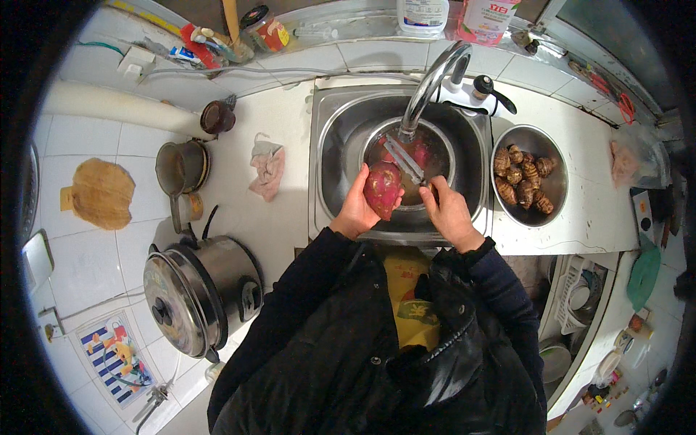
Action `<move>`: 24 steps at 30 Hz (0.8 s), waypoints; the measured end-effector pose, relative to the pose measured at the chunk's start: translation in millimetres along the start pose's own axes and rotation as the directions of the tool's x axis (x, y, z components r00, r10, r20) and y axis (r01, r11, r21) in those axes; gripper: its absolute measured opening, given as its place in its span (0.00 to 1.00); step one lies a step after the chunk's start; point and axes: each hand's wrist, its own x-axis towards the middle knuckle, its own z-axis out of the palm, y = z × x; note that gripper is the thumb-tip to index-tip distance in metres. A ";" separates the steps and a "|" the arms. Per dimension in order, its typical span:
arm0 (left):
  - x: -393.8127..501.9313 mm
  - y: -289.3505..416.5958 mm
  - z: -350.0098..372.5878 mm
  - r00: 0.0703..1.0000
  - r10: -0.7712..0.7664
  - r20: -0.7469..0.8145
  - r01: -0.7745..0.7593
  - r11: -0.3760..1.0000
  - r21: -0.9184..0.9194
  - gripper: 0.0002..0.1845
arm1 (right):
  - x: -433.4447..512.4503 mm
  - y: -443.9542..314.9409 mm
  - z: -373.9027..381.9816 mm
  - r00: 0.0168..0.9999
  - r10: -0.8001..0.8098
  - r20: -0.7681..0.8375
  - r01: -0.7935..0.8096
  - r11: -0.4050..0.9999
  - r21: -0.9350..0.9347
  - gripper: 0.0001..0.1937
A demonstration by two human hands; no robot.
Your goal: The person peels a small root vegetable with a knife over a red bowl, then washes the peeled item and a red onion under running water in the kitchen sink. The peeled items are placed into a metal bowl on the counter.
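In my left hand [354, 209] is a reddish-purple sweet potato [382, 190], held above the near part of the sink [340, 130]. My right hand [450, 215] grips the handle of a metal peeler [405, 160], its long blade slanting up and left, close to the sweet potato. Whether blade and skin touch, I cannot tell. Below them a round metal basin [449, 142] stands in the sink with water and more reddish sweet potatoes [421, 154] in it. The chrome faucet [429, 81] arches over this basin.
Right of the sink, a steel bowl [560, 204] holds several striped taros [524, 176]. A crumpled cloth [267, 168] lies on the left counter, with a large lidded electric pot [204, 296] nearer me. Bottles [424, 16] line the back ledge. An open drawer [579, 299] sits low right.
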 end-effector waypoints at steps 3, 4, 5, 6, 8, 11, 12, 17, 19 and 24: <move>-2.8 2.6 1.2 0.998 -0.064 0.029 0.067 0.991 -0.116 0.33 | 2.4 3.0 -1.9 0.999 0.027 -0.035 -0.027 1.000 -0.002 0.15; -4.3 3.4 2.7 0.995 -0.103 0.000 0.100 0.975 -0.196 0.34 | 3.1 4.5 -2.8 0.998 0.033 -0.051 -0.032 0.999 0.013 0.15; -5.8 4.3 4.5 0.985 -0.149 -0.086 0.121 0.956 -0.268 0.35 | 3.5 5.8 -3.2 0.998 0.034 -0.057 -0.033 0.999 0.024 0.15; -5.7 2.8 7.5 0.989 -0.112 -0.102 0.083 0.963 -0.255 0.36 | 3.8 7.0 -3.5 0.997 0.037 -0.062 -0.035 0.999 0.041 0.15; -4.4 -1.4 13.3 0.979 -0.042 -0.198 -0.001 0.978 -0.211 0.38 | 3.1 8.2 -2.6 0.998 0.020 -0.056 -0.017 0.998 0.057 0.15; -2.2 -0.8 15.9 0.987 -0.057 -0.151 0.027 0.981 -0.194 0.34 | 1.1 7.0 -0.9 0.999 -0.015 -0.035 0.017 0.999 0.042 0.15; -1.1 -0.8 15.3 0.988 -0.075 -0.137 0.044 0.975 -0.220 0.34 | 0.4 5.6 -0.4 0.999 -0.011 -0.032 0.012 1.000 0.029 0.15; 4.7 1.0 6.4 0.990 -0.137 -0.040 0.119 0.947 -0.297 0.32 | 0.0 -4.6 -5.6 1.000 -0.011 -0.023 0.011 0.999 -0.032 0.14; 7.5 -1.3 5.2 0.992 -0.102 -0.074 0.082 0.968 -0.238 0.31 | -0.9 -11.9 -5.4 0.990 -0.129 -0.051 0.124 0.988 -0.088 0.13; 14.5 -9.0 6.4 0.996 -0.051 -0.068 0.048 0.998 -0.036 0.31 | -2.4 -24.0 0.1 0.922 -0.381 -0.064 0.353 0.899 -0.260 0.12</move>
